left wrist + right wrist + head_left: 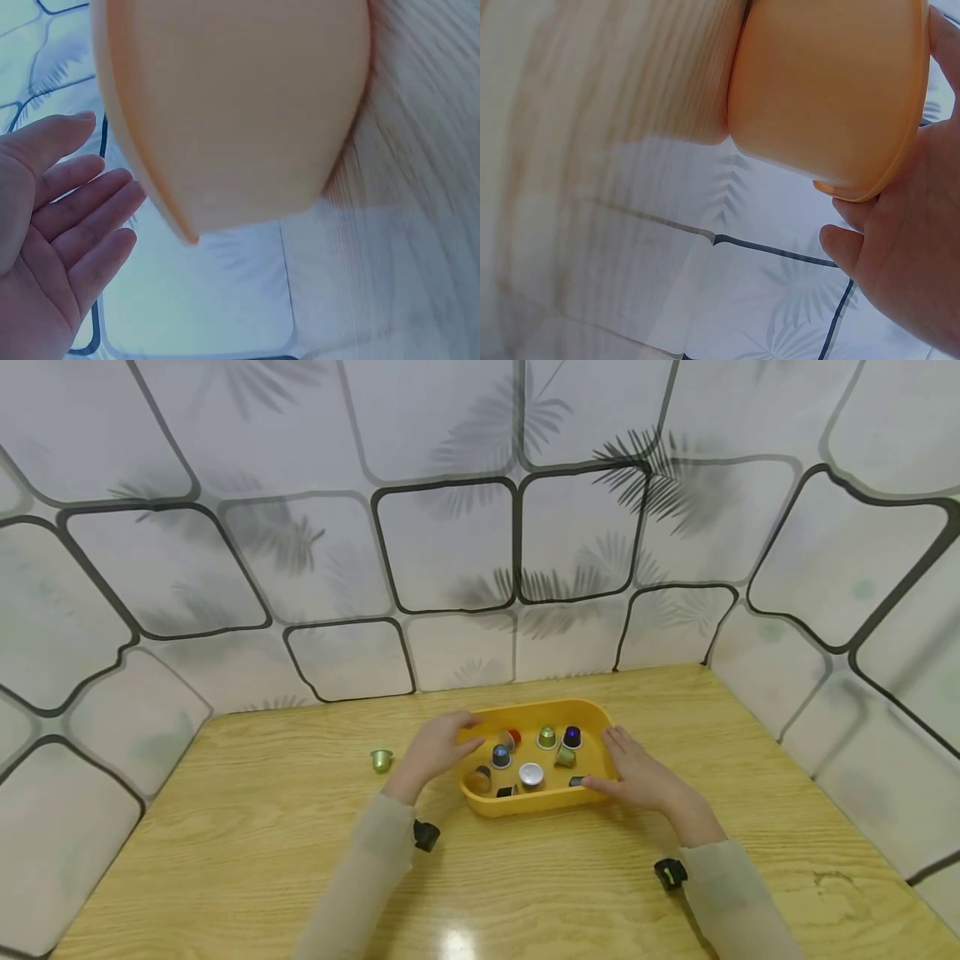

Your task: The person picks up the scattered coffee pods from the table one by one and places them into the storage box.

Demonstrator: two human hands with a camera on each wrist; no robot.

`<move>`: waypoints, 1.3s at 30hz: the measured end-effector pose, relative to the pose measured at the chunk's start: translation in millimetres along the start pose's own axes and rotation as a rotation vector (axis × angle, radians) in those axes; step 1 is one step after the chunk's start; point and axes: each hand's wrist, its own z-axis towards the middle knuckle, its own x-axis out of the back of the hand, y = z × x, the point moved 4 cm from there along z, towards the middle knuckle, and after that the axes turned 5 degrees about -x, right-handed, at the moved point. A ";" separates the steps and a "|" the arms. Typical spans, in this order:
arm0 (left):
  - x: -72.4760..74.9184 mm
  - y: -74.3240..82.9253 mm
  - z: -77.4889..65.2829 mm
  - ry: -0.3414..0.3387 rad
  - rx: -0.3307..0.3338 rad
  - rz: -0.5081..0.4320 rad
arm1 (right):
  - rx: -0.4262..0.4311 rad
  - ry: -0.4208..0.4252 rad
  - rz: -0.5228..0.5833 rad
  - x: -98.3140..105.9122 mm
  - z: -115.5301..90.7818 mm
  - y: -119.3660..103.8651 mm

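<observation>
A yellow plastic tray (pixel 506 807) with rounded corners holds several coffee capsules, among them a silver-white one (pixel 531 775), a blue one (pixel 501 755), a dark purple one (pixel 572 737) and a green one (pixel 547 737). My left hand (pixel 442 745) is at the tray's left end, thumb and fingers spread around the rim. In the left wrist view, the palm (pixel 45 262) faces the tray with loosely bent fingers and nothing in them. My right hand (pixel 643 777) rests along the right end, fingers fairly straight at the rim and thumb over the front corner.
A lone green capsule (pixel 382 760) lies on the wooden table (pixel 247 827) to the left of the tray. Patterned white cloth walls (pixel 450 543) enclose the table at the back and sides. Both wrists carry small black devices (pixel 427 836).
</observation>
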 end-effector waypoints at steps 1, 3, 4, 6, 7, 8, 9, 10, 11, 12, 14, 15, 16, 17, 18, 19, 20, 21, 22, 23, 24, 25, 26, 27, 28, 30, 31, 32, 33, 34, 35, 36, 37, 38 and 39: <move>1.1 -2.8 -2.4 0.005 0.008 -0.001 | 0.000 0.000 -0.001 -0.1 0.1 0.0; 3.2 -8.3 -7.2 0.014 0.019 -0.001 | 0.000 -0.001 -0.001 -0.3 0.3 0.0; 4.4 -10.9 -9.5 0.018 0.024 -0.001 | 0.000 -0.002 0.000 -0.4 0.4 0.0; 7.5 -15.2 -14.8 0.025 0.038 0.000 | 0.001 -0.004 0.000 -0.6 0.4 0.2; 9.2 -17.3 -17.2 0.028 0.045 0.001 | 0.001 -0.005 0.000 -0.8 0.6 0.2; 10.9 -19.5 -19.5 0.031 0.051 0.004 | 0.001 -0.006 0.000 -0.9 0.7 0.3; 12.7 -21.4 -22.0 0.032 0.059 0.006 | 0.000 -0.006 -0.001 -1.0 0.7 0.4; 14.8 -22.9 -24.4 0.033 0.062 0.009 | -0.001 -0.006 -0.002 -1.1 0.8 0.6; 16.6 -25.1 -26.9 0.033 0.066 0.015 | -0.002 -0.006 -0.003 -1.1 0.8 0.7; 18.6 -26.9 -29.6 0.033 0.068 0.017 | -0.003 -0.005 -0.005 -1.2 0.9 0.8; 22.2 -30.8 -35.0 0.034 0.073 0.022 | -0.008 -0.005 -0.006 -1.3 0.9 1.1; 23.9 -32.8 -37.7 0.034 0.074 0.025 | -0.008 -0.005 -0.007 -1.3 1.0 1.1; 25.4 -35.0 -40.4 0.037 0.074 0.030 | -0.009 -0.005 -0.009 -1.3 1.1 1.1; 26.6 -37.7 -43.0 0.039 0.078 0.038 | -0.010 -0.004 -0.009 -1.2 1.1 1.1; 28.0 -39.8 -45.7 0.041 0.079 0.046 | -0.012 -0.004 -0.010 -1.1 1.1 1.1; 29.0 -42.4 -48.4 0.043 0.081 0.052 | -0.012 -0.004 -0.011 -1.0 1.1 1.1; 30.1 -44.9 -50.9 0.045 0.087 0.057 | -0.012 -0.005 -0.009 -0.8 1.1 1.0; 31.1 -47.5 -53.4 0.046 0.095 0.056 | -0.012 -0.005 -0.009 -0.6 1.0 0.9; 32.1 -49.8 -55.9 0.045 0.105 0.053 | -0.013 -0.006 -0.008 -0.4 0.8 0.8; 33.1 -52.0 -58.5 0.043 0.113 0.048 | -0.014 -0.006 -0.006 -0.1 0.6 0.7; 34.1 -53.8 -61.0 0.043 0.120 0.043 | -0.014 -0.006 -0.006 0.1 0.4 0.6; 35.2 -55.7 -63.3 0.044 0.130 0.037 | -0.014 -0.006 -0.004 0.5 0.2 0.5; 36.4 -57.4 -65.4 0.046 0.137 0.036 | -0.015 -0.006 -0.001 0.8 0.0 0.4; 37.3 -58.9 -67.3 0.047 0.139 0.037 | -0.015 -0.005 -0.001 1.1 -0.2 0.2; 38.0 -60.2 -69.0 0.048 0.138 0.043 | -0.014 -0.004 0.001 1.4 -0.4 0.2; 39.1 -63.0 -71.6 0.048 0.137 0.059 | -0.014 -0.003 -0.001 1.6 -0.6 0.1; 39.4 -64.3 -72.6 0.046 0.138 0.064 | -0.015 -0.004 -0.001 1.6 -0.7 0.1; 39.5 -65.7 -73.4 0.041 0.139 0.070 | -0.015 -0.004 -0.001 1.6 -0.8 0.0; 39.3 -67.1 -73.9 0.035 0.141 0.074 | -0.015 -0.004 -0.002 1.5 -0.8 0.0; 39.2 -68.4 -74.4 0.029 0.143 0.079 | -0.016 -0.004 -0.004 1.3 -0.7 0.0; 38.9 -69.8 -74.8 0.021 0.147 0.081 | -0.016 -0.005 -0.005 1.2 -0.6 0.0; 38.7 -71.1 -75.1 0.014 0.152 0.084 | -0.017 -0.005 -0.003 1.0 -0.4 0.0; 38.5 -72.5 -75.2 0.008 0.150 0.093 | -0.016 -0.005 -0.001 0.8 -0.3 0.0; 38.4 -73.5 -75.4 0.002 0.147 0.107 | -0.015 -0.005 0.001 0.6 -0.1 0.0; 38.2 -74.5 -75.4 -0.005 0.143 0.122 | -0.014 -0.005 0.000 0.4 0.1 0.0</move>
